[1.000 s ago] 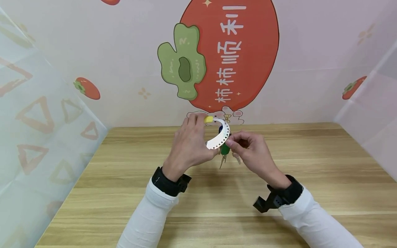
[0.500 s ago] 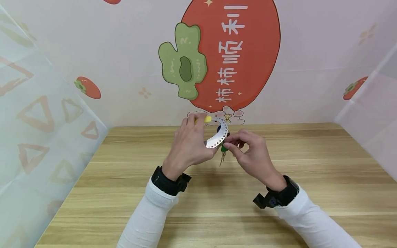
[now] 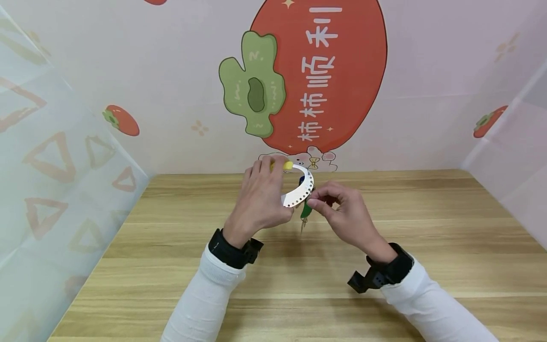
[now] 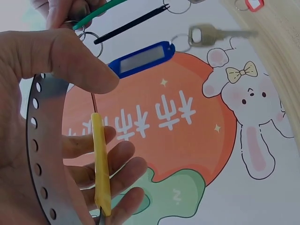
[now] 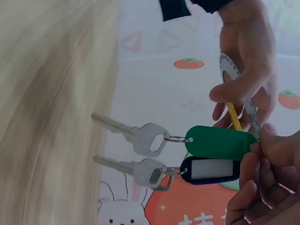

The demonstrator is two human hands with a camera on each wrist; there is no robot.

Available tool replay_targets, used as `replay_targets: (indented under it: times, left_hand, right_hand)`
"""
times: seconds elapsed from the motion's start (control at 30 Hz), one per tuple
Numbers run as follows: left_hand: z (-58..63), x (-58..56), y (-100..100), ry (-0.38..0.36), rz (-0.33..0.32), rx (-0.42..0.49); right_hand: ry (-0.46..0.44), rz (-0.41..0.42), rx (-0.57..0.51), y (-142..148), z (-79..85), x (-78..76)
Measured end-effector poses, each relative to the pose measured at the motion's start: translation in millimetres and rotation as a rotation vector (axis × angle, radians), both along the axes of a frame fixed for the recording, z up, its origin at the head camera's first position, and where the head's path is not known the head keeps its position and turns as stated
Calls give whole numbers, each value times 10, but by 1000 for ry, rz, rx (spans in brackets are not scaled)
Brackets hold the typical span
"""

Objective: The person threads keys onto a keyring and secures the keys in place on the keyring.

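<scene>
My left hand (image 3: 260,199) grips a large flat metal key hoop (image 3: 299,195) edged with small holes. Its yellow sleeve (image 4: 101,164) lies by the curled fingers in the left wrist view. At the hoop's right side, my right hand (image 3: 342,209) pinches the end of a green key tag (image 5: 218,142) where its small ring sits. That ring is mostly hidden by the fingertips. A key (image 5: 150,139) hangs from the green tag. Beside it is a blue key tag (image 4: 145,60) with its own key (image 4: 206,35). A dark tag (image 4: 131,24) appears edge-on in the left wrist view.
Below the hands spreads a wood-grain table (image 3: 299,294). A printed backdrop (image 3: 171,71) stands behind it, with a side panel (image 3: 64,190) at left. A small red tag (image 4: 254,4) shows at the left wrist view's top right.
My right hand has shifted slightly left, closer to the hoop. The green tag has swung a little left, and a key seen below the right hand earlier is out of sight in the head view.
</scene>
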State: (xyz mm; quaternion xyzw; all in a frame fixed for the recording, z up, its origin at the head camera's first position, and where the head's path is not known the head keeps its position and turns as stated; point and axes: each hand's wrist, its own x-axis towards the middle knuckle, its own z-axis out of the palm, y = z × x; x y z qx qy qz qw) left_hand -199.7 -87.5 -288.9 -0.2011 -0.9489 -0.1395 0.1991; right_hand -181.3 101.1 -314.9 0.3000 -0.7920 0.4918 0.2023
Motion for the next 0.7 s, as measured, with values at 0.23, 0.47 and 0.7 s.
replay_targets:
  times: [0.23, 0.47, 0.7]
  left_hand:
    - [-2, -10, 17, 20, -14, 0]
    - [-16, -14, 22, 43, -17, 2]
    - [-17, -18, 28, 24, -11, 24]
  right_hand:
    - [-286, 35, -55, 89, -79, -76]
    - [-390, 24, -58, 89, -61, -68]
    - [-341, 0, -50, 91, -88, -85]
